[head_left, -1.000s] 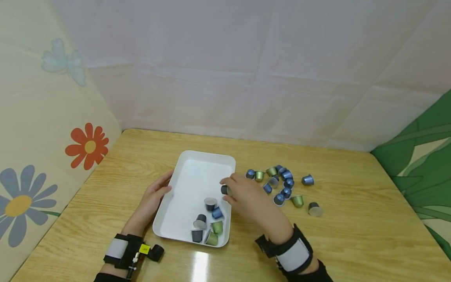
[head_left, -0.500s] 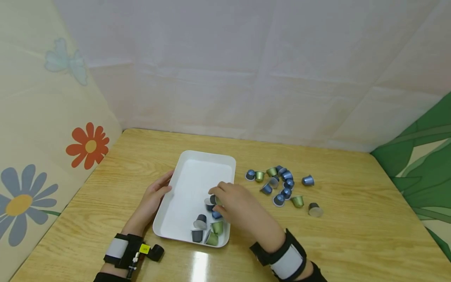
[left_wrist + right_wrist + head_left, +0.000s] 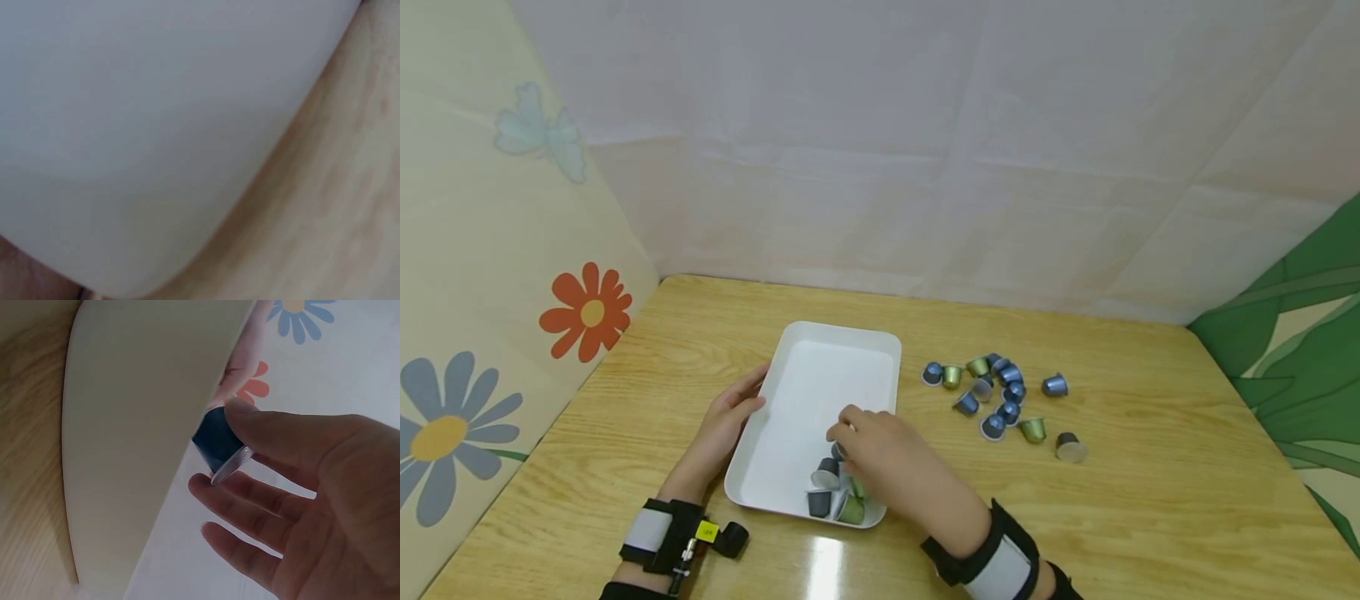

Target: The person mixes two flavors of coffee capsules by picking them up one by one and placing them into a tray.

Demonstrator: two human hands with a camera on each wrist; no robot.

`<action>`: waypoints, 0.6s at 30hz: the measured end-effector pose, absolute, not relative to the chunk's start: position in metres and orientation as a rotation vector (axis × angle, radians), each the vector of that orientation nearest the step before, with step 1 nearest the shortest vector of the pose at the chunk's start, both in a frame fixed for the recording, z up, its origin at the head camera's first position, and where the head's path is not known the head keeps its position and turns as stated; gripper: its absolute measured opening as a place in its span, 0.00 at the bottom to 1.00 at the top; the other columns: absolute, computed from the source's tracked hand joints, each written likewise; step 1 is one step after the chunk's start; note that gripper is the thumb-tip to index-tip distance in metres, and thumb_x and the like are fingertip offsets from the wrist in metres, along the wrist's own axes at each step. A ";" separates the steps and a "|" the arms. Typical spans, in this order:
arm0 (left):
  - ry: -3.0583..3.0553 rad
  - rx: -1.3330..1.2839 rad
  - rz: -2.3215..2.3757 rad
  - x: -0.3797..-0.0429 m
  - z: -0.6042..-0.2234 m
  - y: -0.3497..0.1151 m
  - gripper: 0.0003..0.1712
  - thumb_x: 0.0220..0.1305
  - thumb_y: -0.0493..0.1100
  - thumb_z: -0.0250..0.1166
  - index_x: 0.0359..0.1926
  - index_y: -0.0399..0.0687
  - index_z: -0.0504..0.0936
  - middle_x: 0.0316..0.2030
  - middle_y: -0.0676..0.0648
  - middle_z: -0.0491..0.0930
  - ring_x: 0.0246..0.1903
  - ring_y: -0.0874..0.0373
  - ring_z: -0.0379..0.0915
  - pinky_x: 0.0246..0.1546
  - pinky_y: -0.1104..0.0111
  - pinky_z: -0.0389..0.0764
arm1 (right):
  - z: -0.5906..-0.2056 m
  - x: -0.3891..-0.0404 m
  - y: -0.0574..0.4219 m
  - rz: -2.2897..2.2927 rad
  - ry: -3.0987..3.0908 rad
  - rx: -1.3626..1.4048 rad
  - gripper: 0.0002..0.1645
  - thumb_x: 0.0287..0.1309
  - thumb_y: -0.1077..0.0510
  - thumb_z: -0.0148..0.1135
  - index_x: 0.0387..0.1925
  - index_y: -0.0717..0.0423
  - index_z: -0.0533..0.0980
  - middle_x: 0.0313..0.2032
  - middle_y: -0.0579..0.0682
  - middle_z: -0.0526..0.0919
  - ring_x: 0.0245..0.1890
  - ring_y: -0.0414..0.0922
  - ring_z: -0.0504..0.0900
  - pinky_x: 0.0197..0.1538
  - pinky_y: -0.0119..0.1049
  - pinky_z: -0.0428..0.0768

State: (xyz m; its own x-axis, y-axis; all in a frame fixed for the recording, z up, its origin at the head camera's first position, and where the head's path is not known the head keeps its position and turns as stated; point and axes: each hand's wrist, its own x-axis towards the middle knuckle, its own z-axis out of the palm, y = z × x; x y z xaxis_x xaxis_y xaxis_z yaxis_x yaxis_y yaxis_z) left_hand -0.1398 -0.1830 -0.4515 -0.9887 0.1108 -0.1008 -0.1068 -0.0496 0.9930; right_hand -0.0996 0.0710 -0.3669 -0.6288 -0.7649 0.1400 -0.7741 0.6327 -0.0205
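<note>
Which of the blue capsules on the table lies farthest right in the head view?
The blue capsule lying by itself, right of the cluster; the other blue ones sit further left.

A shallow white tray (image 3: 805, 383) lies with its left edge touched by the left hand (image 3: 726, 422). Over its near right part, the right hand (image 3: 883, 457) pinches a bluish capsule (image 3: 217, 441) (its pale rim tilted). Grey capsules (image 3: 819, 503) and green capsules (image 3: 852, 509) lie in the near end; loose capsules (image 3: 1055, 384), mostly blue, are scattered to the right.
</note>
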 end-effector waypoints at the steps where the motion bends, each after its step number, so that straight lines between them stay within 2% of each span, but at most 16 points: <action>1: 2.056 0.005 2.173 -0.140 -0.452 -0.183 0.31 0.75 0.35 0.47 0.76 0.41 0.56 0.74 0.41 0.56 0.70 0.49 0.55 0.52 0.78 0.72 | -0.368 -0.099 0.070 0.106 -2.726 1.300 0.19 0.55 0.53 0.74 0.47 0.53 0.81 0.41 0.47 0.80 0.36 0.41 0.79 0.39 0.33 0.79; 18: 2.055 0.022 2.174 -0.140 -0.453 -0.184 0.31 0.75 0.36 0.47 0.76 0.41 0.56 0.74 0.41 0.55 0.70 0.48 0.54 0.52 0.78 0.72 | -0.378 -0.094 0.065 0.050 -2.771 1.330 0.18 0.53 0.55 0.75 0.45 0.53 0.82 0.38 0.45 0.80 0.36 0.40 0.78 0.39 0.32 0.78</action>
State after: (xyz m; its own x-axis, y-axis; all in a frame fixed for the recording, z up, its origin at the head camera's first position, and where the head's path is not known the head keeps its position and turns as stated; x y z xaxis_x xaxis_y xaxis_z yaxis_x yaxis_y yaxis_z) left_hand -0.1397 -0.1838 -0.4527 -0.9887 0.1187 -0.0917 -0.0983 -0.0506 0.9939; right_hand -0.0943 0.0645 -0.3783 -0.6238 -0.7780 0.0747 -0.7802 0.6255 -0.0002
